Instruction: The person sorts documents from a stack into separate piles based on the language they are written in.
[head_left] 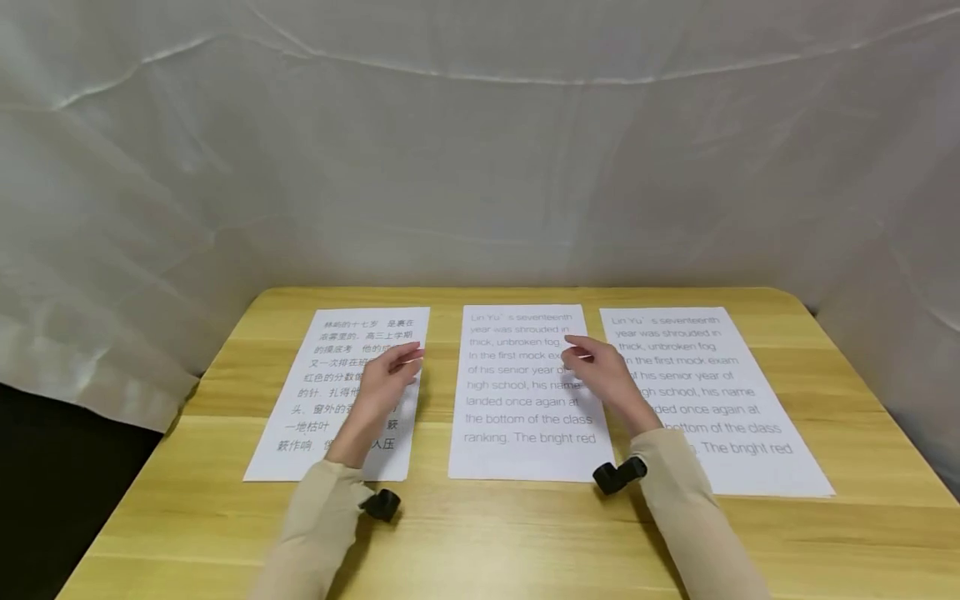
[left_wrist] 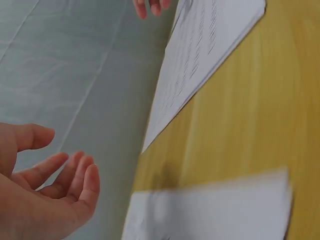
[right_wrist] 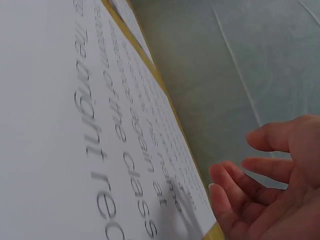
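Observation:
Three sheets of printed paper lie in a row on the wooden table. My left hand [head_left: 381, 385] hovers above the left sheet [head_left: 272, 458], which bears Chinese characters. It holds nothing, and in the left wrist view its fingers [left_wrist: 89, 187] are loosely bent, with the thumb apart. Between the middle sheet [head_left: 525, 461] and the right sheet [head_left: 772, 475], both printed in English, hangs my right hand [head_left: 606, 379]. It too is without any object, fingers [right_wrist: 222, 200] relaxed and slightly curled, thumb spread away from them. Its shadow falls on the middle sheet.
The wooden table [head_left: 495, 533] has rounded far corners. Behind it hangs a pale, creased cloth [head_left: 480, 183], which also covers both sides. Small black devices [head_left: 619, 475] are strapped at both wrists, over beige sleeves [head_left: 686, 508]. A dark area [head_left: 60, 483] shows beyond the table's left edge.

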